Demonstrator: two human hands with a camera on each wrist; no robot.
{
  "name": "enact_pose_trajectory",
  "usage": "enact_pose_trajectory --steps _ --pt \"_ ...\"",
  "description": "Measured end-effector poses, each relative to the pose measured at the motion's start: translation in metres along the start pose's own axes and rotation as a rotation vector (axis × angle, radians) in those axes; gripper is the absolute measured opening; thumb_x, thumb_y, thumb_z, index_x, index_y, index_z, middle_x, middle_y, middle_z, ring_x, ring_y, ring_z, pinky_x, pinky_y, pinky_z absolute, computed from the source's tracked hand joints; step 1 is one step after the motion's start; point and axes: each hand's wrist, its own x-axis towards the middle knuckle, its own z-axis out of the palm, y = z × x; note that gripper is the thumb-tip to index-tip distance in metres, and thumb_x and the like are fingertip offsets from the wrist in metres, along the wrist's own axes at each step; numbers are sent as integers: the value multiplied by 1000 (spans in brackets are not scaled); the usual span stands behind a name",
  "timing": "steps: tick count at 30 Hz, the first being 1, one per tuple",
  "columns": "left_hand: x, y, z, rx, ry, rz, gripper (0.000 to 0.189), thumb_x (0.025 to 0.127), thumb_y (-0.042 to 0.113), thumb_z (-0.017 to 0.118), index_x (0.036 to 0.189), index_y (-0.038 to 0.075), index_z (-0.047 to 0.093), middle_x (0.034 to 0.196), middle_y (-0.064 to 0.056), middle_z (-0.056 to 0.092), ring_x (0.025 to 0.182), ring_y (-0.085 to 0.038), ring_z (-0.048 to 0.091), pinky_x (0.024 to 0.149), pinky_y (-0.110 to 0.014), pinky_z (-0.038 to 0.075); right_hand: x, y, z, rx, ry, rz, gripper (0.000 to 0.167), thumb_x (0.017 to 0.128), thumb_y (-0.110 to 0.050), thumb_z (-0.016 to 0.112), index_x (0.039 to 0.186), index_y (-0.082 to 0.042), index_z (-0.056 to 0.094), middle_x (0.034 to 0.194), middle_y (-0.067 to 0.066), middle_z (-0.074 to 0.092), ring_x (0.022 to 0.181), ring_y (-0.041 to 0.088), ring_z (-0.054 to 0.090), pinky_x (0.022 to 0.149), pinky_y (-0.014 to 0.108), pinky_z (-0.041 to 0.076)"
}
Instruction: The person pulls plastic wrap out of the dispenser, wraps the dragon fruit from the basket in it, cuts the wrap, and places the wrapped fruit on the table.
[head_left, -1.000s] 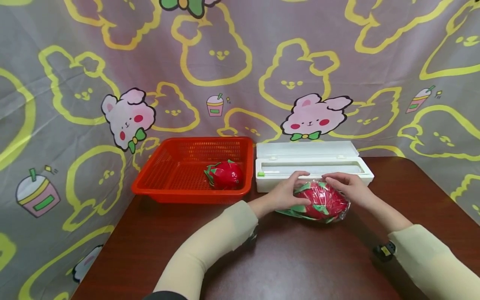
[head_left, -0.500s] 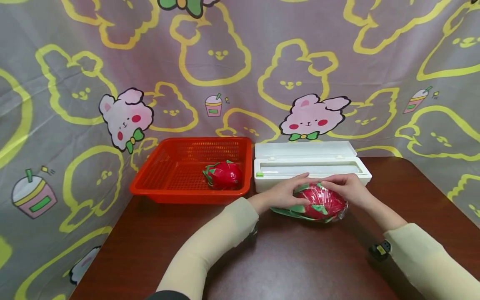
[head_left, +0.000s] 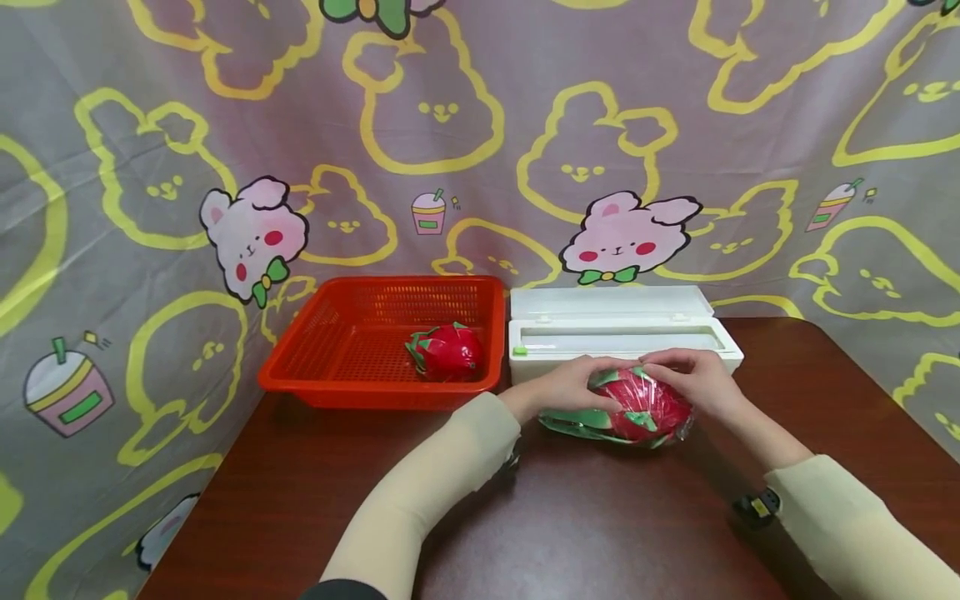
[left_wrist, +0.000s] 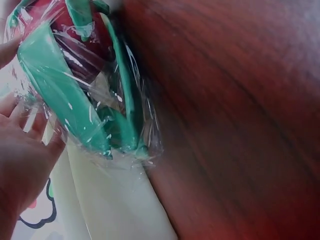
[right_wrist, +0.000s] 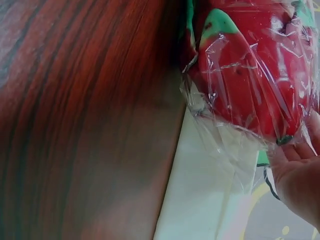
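Note:
A red dragon fruit (head_left: 651, 400) with green leaf tips, wrapped in clear cling film, sits on the table in front of the white box. My left hand (head_left: 572, 389) grips its leafy left end, thumb on the near side and fingers over the far side. From the right, my right hand (head_left: 699, 382) holds the fruit's top and far side, fingertips close to the left ones. In the left wrist view loose film (left_wrist: 150, 145) juts past the long green leaves. The right wrist view shows crumpled film (right_wrist: 220, 135) around the red end.
Behind the hands stands a white cling film dispenser (head_left: 626, 367) with its lid (head_left: 607, 304) raised and a green slider (head_left: 521, 352) at its left. An orange-red basket (head_left: 375, 387) to the left contains another dragon fruit (head_left: 453, 352). A patterned curtain (head_left: 480, 100) hangs behind the table.
My left fingers have come down over the top of the wrapped dragon fruit, and my right hand has shifted slightly left on it. The fruit stays in nearly the same place.

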Motion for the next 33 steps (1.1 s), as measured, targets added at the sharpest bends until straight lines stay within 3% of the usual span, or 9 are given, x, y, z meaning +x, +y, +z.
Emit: enact_pose_trajectory --steps 8,16,24,33 --pt "1 -1 1 6 1 -32 64 86 30 74 144 24 47 146 8 43 131 -7 39 103 -29 37 -13 1 -19 -57 -15 -53 35 95 -21 65 121 2 65 113 20 66 90 3 59 72 24 54" --pt "2 1 -1 -39 -16 -69 64 85 31 76 142 26 49 130 12 55 116 -4 47 92 -23 44 -24 17 -25 -34 -155 -113 43 90 -13 70 129 0 59 122 21 62 102 25 63 74 28 55" --pt "-1 3 2 -76 -35 -87 63 87 34 73 144 29 48 131 11 55 113 -5 47 91 -24 44 -28 21 -19 -55 -140 -126 44 87 -15 74 128 -2 63 114 16 66 91 14 63 68 29 56" --pt "-3 0 1 -154 -58 -85 58 89 30 71 143 28 50 132 11 56 115 -5 48 91 -24 44 -27 18 -18 -35 -176 -118 43 88 -14 73 128 -1 63 115 16 67 91 13 63 70 29 56"
